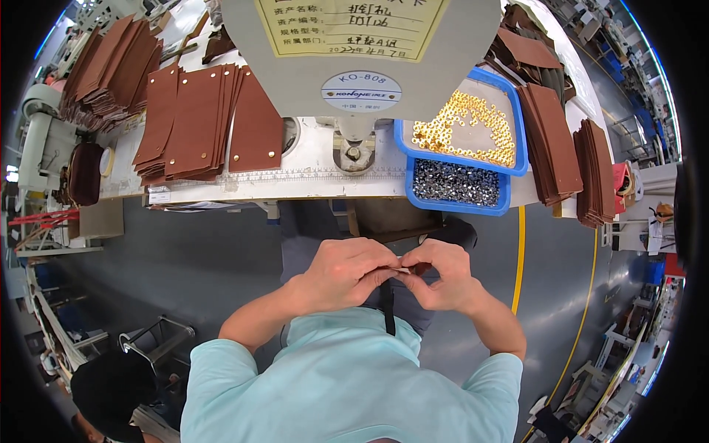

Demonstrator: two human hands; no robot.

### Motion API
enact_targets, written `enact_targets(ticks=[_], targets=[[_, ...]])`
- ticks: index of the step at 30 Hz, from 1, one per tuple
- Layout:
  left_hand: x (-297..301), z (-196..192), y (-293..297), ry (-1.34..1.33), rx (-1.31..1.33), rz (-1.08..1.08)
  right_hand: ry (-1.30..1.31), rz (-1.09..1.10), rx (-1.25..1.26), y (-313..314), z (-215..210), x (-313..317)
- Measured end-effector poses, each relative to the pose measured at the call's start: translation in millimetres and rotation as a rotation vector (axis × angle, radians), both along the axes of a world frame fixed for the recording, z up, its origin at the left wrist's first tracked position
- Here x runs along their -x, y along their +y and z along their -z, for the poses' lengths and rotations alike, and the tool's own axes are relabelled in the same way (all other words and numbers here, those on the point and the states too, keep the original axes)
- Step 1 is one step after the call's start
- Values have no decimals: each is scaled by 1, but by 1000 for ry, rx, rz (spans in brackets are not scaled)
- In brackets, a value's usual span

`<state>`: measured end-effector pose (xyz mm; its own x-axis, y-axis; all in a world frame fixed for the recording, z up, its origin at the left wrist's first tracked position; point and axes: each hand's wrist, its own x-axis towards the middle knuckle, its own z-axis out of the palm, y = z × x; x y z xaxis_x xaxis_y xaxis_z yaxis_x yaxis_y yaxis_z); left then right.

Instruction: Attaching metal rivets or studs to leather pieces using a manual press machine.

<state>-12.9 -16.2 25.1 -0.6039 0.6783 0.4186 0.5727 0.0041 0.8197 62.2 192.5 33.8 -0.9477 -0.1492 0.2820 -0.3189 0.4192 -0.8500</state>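
Note:
Over my lap, in front of the table's near edge, my left hand [346, 272] and my right hand [443, 272] meet with their thumbs and forefingers pinched together. Whatever sits between the fingertips is too small and too covered to name. Beyond them on the table stands a grey-white press machine [354, 74] with a round metal die [354, 153] under its head. Left of the die lie brown leather pieces [193, 122] with gold snaps at their corners. A blue tray [523, 136] of small gold fittings [484, 125] overlaps another blue tray [417, 201] of dark metal fittings [454, 181].
Thick stacks of brown pieces stand at the far left [111, 66] and at the right end [550, 140] of the table. A ruler strip [295, 176] runs along the table's front. At lower left, a person in a black cap [114, 391] is beside a metal-framed stool [159, 340].

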Motion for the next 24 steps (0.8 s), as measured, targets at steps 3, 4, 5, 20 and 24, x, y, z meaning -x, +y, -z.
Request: enact_targets(ticks=[3, 4, 5, 20, 24], targets=[[0, -13, 1, -87, 47, 13, 139, -9, 4, -2, 0, 3], [0, -16, 2, -162, 79, 9, 181, -23, 3, -2, 1, 3], [0, -16, 2, -162, 78, 9, 222, -38, 3, -1, 2, 4], [-2, 2, -9, -175, 240, 171, 313, -85, 59, -16, 23, -8], [9, -7, -26, -713, 102, 183, 326, 20, 141, -26, 15, 1]])
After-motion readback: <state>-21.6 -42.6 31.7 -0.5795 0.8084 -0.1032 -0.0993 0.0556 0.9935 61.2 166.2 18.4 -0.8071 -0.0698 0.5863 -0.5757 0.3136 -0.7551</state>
